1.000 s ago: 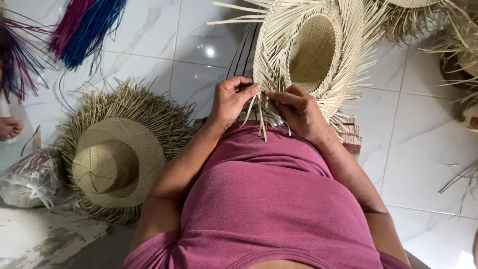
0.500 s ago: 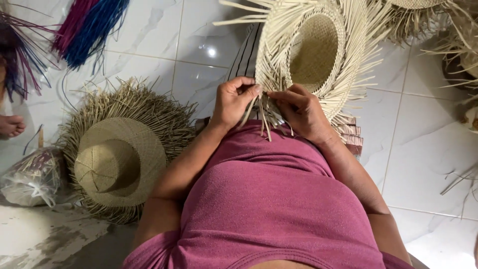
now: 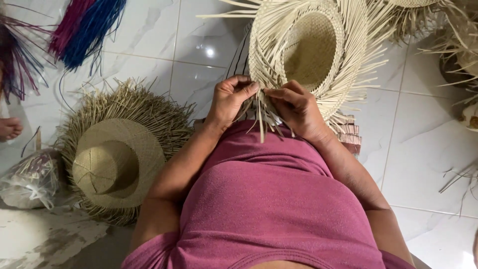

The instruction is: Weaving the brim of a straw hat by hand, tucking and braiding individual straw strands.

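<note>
A pale straw hat (image 3: 318,55), half woven, is held upside down in front of me with its hollow crown facing up and loose strands fanning out from the brim. My left hand (image 3: 230,97) pinches strands at the near edge of the brim. My right hand (image 3: 295,104) grips neighbouring strands right beside it, fingertips almost touching the left ones. Several loose strands hang down between both hands over my pink shirt.
A greenish straw hat (image 3: 112,159) with a frayed brim lies on the tiled floor at the left. A clear plastic bag (image 3: 30,179) sits beside it. Blue and pink dyed fibre bundles (image 3: 82,27) lie at the top left. More straw pieces (image 3: 458,55) are at the right.
Both hands stay at the brim's near edge with only small finger movements among the strands. The hat has barely shifted.
</note>
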